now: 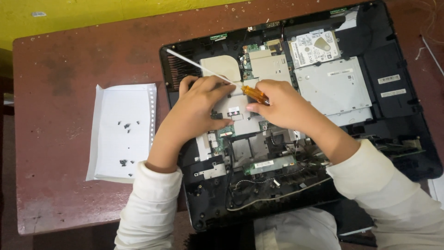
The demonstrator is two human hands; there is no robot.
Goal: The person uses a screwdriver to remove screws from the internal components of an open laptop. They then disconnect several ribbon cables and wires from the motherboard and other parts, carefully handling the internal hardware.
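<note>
The right hand (282, 104) is closed around the amber handle of a screwdriver (255, 95), thumb and fingers wrapped about it. Its long pale shaft slants up and away toward the far left corner of the opened laptop (397, 120). The left hand (201, 104) lies just beside the right one, fingers curled down with their tips near the shaft where it meets the handle, thumb pressed on a metal plate below; whether it pinches the shaft or only steadies it cannot be told. Both hands work over the middle of the laptop's exposed inside, above the pale metal shield (222, 67) and the green circuit board (252, 60).

Toward the laptop's far right corner sits a silver hard drive (314, 46), and just nearer than it a large flat metal drive cover (333, 85). Loose wires (268, 196) trail along the laptop's near edge.

The laptop covers the right half of the reddish-brown table (60, 69). Toward the table's left edge, well apart from the hands, lies a white sheet of paper (125, 102) bearing several small dark screws (126, 125). Both forearms wear cream sleeves (152, 208).
</note>
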